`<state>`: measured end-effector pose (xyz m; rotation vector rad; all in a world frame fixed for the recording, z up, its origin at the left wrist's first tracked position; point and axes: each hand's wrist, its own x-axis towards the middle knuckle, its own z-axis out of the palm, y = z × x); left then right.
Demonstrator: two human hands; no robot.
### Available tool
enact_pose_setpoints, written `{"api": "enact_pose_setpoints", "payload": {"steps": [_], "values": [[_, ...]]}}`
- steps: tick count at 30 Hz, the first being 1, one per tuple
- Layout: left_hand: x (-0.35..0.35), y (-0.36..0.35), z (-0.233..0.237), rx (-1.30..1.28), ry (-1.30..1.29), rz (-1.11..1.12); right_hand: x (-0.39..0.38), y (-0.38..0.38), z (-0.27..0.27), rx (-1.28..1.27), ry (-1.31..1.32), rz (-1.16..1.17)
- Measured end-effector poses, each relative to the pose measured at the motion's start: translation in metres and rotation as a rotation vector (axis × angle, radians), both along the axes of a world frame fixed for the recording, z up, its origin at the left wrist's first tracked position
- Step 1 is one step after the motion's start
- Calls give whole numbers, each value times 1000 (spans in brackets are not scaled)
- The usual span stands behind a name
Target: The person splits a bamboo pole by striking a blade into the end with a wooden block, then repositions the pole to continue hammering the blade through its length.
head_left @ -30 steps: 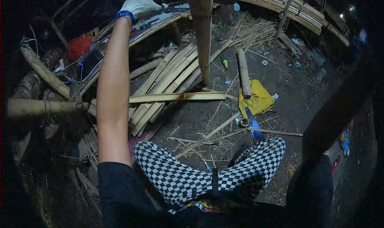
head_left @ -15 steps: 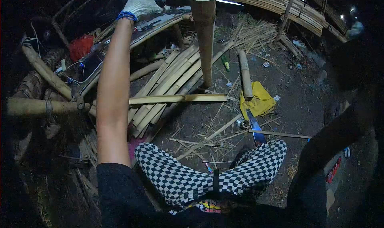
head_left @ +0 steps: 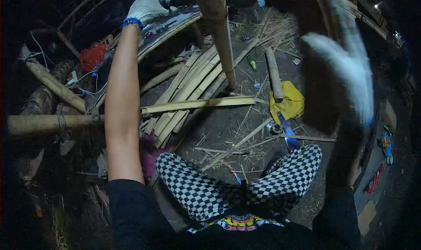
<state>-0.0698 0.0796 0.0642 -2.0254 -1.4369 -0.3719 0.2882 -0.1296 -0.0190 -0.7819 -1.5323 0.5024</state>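
Well, our left hand (head_left: 148, 8) gripped the machete (head_left: 183, 1), which crossed the upright bamboo pole (head_left: 221, 39) near its top, best held level; our blurred right hand's (head_left: 353, 74) grip we couldn't tell.

Outdoor bamboo-working spot (split strips (head_left: 188, 87) litter bare dirt (head_left: 315, 171)).

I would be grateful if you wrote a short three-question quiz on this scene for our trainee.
1. What grips the handle of the knife? A) the gloved left hand; B) the right hand.
2. True or false: the blade shows on both sides of the upright bamboo.
3. Fill in the colour: the near end of the short bamboo piece overlaps a ____ cloth.
Key: 1 A; 2 true; 3 yellow.
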Motion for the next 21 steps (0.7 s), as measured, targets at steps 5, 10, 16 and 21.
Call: {"api": "enact_pose_setpoints", "payload": {"steps": [5,10,16,21], "values": [[11,-5,3,-127,6,108,29,13,28,256,-41,-175],[12,0,6,-35,13,32,10,75,-27,271,-440,-447],[16,-19,12,-108,14,196,-8,59,-53,-67,-280,22],[-10,-8,5,-71,-23,186,30,22,20,145,44,-91]]}}
